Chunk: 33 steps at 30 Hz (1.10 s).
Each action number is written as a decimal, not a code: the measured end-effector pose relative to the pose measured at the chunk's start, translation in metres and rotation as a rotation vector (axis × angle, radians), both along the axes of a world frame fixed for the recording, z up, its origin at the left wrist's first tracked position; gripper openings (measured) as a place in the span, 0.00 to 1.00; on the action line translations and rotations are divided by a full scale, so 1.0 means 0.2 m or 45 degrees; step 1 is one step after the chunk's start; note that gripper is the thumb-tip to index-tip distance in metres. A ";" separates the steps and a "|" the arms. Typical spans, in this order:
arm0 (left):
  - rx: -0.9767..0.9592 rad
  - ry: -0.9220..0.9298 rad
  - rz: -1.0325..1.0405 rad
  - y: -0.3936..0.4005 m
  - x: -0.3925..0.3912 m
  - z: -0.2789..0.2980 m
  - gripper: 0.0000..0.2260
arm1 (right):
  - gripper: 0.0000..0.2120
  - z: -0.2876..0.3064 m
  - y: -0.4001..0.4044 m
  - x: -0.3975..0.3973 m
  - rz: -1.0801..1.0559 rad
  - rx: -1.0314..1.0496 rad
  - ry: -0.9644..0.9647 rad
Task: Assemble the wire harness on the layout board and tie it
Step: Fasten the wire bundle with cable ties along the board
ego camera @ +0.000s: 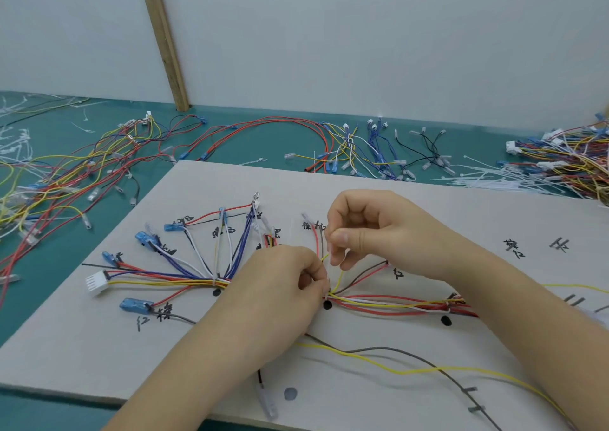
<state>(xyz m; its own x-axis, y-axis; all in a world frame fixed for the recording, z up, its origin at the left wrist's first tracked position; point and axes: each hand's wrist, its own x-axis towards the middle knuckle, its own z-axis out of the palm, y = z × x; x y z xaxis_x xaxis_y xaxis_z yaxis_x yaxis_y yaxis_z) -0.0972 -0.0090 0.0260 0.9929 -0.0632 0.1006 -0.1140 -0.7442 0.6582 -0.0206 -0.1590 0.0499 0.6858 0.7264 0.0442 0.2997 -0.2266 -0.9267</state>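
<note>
There, a teal green surface (pixel 263 140) ran under a flat pale grey layout board (pixel 428 206) marked with black handwritten characters. Along the board lay the multicoloured wire harness (pixel 184 280), fanning to blue terminals at its left end. Loose coloured wires (pixel 66 167) sprawled over the surface to the left. The left hand (pixel 286 285) pinched the bundle at mid-board; the right hand (pixel 359 226), just above it, pinched a thin yellow wire (pixel 339 279). A white plastic connector (pixel 96 282) capped the harness's left end.
</note>
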 end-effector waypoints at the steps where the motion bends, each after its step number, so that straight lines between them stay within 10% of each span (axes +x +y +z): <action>1: 0.004 0.006 -0.001 0.00 0.00 0.00 0.10 | 0.09 0.00 0.00 0.00 -0.006 0.010 0.011; 33: 0.134 -0.115 -0.031 0.02 -0.01 -0.02 0.09 | 0.09 0.04 0.03 -0.05 0.074 0.084 0.057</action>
<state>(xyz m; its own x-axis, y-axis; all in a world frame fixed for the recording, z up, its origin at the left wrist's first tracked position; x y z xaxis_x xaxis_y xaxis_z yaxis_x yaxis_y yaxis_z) -0.0985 -0.0052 0.0222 0.9782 -0.1022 0.1809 -0.1883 -0.8046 0.5631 -0.0296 -0.1532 0.0575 0.6452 0.7614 0.0635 0.2686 -0.1483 -0.9518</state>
